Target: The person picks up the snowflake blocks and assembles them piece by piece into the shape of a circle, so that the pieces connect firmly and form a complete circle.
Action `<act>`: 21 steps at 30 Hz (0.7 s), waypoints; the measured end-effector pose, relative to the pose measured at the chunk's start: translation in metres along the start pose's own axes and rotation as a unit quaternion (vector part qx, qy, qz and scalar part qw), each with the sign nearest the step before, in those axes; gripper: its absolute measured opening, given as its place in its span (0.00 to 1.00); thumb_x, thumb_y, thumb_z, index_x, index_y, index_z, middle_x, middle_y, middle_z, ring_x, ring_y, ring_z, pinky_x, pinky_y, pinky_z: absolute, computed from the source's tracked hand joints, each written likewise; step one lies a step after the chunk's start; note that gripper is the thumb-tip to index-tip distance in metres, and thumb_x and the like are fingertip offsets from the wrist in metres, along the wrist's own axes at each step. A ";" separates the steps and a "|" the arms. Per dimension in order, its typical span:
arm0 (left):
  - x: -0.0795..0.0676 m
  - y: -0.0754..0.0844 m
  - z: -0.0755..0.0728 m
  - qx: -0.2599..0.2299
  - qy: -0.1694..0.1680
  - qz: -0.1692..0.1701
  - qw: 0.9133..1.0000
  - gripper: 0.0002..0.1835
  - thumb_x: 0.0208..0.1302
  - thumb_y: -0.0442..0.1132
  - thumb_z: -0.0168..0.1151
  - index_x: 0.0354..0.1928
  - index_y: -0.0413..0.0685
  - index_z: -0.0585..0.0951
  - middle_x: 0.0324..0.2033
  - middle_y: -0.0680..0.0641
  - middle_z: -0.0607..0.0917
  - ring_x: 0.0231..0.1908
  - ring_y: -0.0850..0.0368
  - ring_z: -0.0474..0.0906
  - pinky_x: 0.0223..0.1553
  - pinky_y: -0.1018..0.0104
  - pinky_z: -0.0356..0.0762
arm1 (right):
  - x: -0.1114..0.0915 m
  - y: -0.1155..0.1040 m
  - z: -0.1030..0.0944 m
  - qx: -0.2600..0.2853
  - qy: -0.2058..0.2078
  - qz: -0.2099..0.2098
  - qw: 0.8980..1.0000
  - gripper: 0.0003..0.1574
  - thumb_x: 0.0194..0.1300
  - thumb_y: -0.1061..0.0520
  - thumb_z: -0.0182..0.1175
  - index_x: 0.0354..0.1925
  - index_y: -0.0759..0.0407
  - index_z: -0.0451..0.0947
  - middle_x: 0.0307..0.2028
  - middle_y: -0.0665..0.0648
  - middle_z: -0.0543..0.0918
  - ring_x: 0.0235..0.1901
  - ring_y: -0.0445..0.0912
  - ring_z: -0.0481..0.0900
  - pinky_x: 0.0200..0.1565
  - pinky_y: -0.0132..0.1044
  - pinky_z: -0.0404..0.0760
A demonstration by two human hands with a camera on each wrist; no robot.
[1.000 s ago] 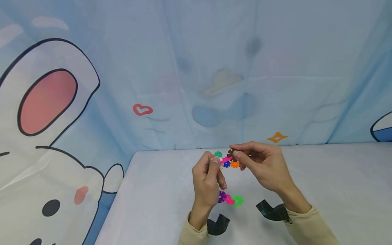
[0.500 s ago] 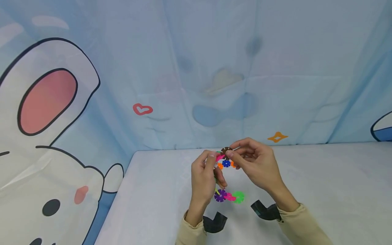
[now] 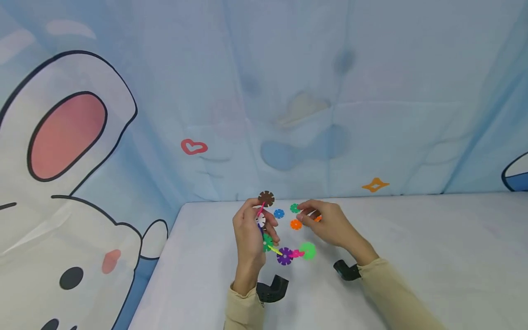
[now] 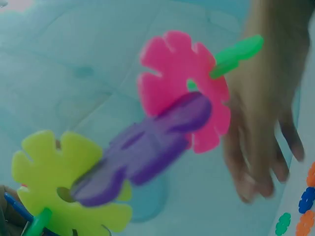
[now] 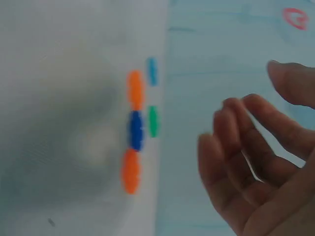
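Plastic snowflake-shaped discs, slotted edge to edge, make up the linked chain (image 3: 275, 238) that the left hand (image 3: 249, 229) pinches near its upper end, above the pale table (image 3: 433, 256). Topmost in the chain stands a brown disc (image 3: 266, 198), just over the fingertips; below the fingers come a white disc (image 3: 260, 220), a dark green one, then a yellow piece, a purple disc (image 3: 284, 256), a pink one and a light green disc (image 3: 307, 250) trailing down toward the table surface. The left wrist view shows the pink disc (image 4: 182, 93), the purple piece and the yellow-green disc (image 4: 64, 182) locked together at cross angles.

To the right of the chain, the right hand (image 3: 330, 224) hovers low over the loose discs with its fingers relaxed and holding nothing, as the right wrist view (image 5: 261, 162) confirms. Just beside its fingertips lie a small green disc (image 3: 294, 208), an orange disc (image 3: 295, 224) and another orange one partly hidden under the fingers; a blue disc (image 3: 279, 213) lies between the chain and that hand.

Judging by this, a good run of pieces is already joined, while four or so loose discs remain unattached on the table.

Behind the chain hangs a light blue cartoon-printed cloth (image 3: 288, 91).
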State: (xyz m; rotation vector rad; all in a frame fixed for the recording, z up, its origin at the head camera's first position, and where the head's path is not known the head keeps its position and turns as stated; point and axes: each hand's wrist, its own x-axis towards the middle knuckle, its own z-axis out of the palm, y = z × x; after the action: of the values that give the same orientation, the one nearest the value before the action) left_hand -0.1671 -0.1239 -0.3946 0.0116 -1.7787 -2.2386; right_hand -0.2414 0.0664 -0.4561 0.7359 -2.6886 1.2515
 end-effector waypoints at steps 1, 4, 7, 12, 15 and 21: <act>0.001 0.000 -0.001 -0.004 0.003 0.001 1.000 0.18 0.78 0.35 0.34 0.46 0.38 0.77 0.17 0.49 0.80 0.07 0.60 0.72 0.12 0.69 0.77 | 0.004 0.005 0.008 -0.016 -0.019 -0.002 1.000 0.20 0.74 0.54 0.68 0.58 0.63 0.84 0.48 0.59 0.91 0.46 0.53 0.88 0.47 0.47 0.90; 0.003 -0.002 -0.003 -0.015 0.004 0.003 1.000 0.20 0.79 0.36 0.34 0.43 0.37 0.78 0.18 0.50 0.81 0.07 0.61 0.73 0.13 0.69 0.78 | 0.018 0.014 0.031 -0.058 -0.071 -0.019 0.996 0.25 0.74 0.57 0.67 0.64 0.65 0.80 0.58 0.66 0.86 0.58 0.63 0.82 0.60 0.60 0.84; 0.003 -0.003 -0.004 -0.023 -0.015 0.004 1.000 0.21 0.80 0.38 0.33 0.43 0.37 0.78 0.17 0.51 0.81 0.08 0.61 0.74 0.14 0.70 0.79 | 0.032 0.015 0.048 -0.112 -0.108 -0.043 0.987 0.30 0.73 0.59 0.66 0.70 0.63 0.76 0.68 0.70 0.79 0.67 0.70 0.73 0.68 0.68 0.75; 0.003 -0.004 -0.002 -0.063 -0.061 -0.010 0.996 0.18 0.80 0.39 0.32 0.41 0.42 0.74 0.16 0.53 0.79 0.08 0.63 0.75 0.13 0.69 0.79 | 0.046 0.015 0.065 -0.174 -0.164 -0.060 0.969 0.27 0.75 0.62 0.62 0.69 0.53 0.79 0.77 0.66 0.70 0.78 0.72 0.59 0.74 0.73 0.65; 0.001 -0.004 -0.001 -0.073 -0.076 -0.016 0.994 0.19 0.82 0.42 0.34 0.39 0.43 0.74 0.15 0.54 0.79 0.08 0.64 0.75 0.11 0.69 0.78 | 0.047 0.014 0.070 -0.173 -0.173 -0.046 0.969 0.25 0.74 0.69 0.60 0.60 0.49 0.86 0.76 0.62 0.73 0.79 0.70 0.59 0.77 0.69 0.63; 0.001 -0.001 0.002 -0.055 -0.066 -0.017 0.996 0.18 0.83 0.43 0.40 0.35 0.44 0.74 0.14 0.53 0.78 0.08 0.63 0.75 0.11 0.68 0.78 | 0.051 0.009 0.072 -0.126 -0.126 -0.056 0.982 0.30 0.70 0.75 0.57 0.23 0.43 0.84 0.32 0.43 0.88 0.45 0.49 0.81 0.54 0.44 0.82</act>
State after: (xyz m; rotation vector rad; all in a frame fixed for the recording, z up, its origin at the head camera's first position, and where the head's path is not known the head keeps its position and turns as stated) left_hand -0.1685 -0.1223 -0.3945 -0.1321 -1.7278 -2.4102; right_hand -0.2812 -0.0017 -0.4958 1.0530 -2.8772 0.8195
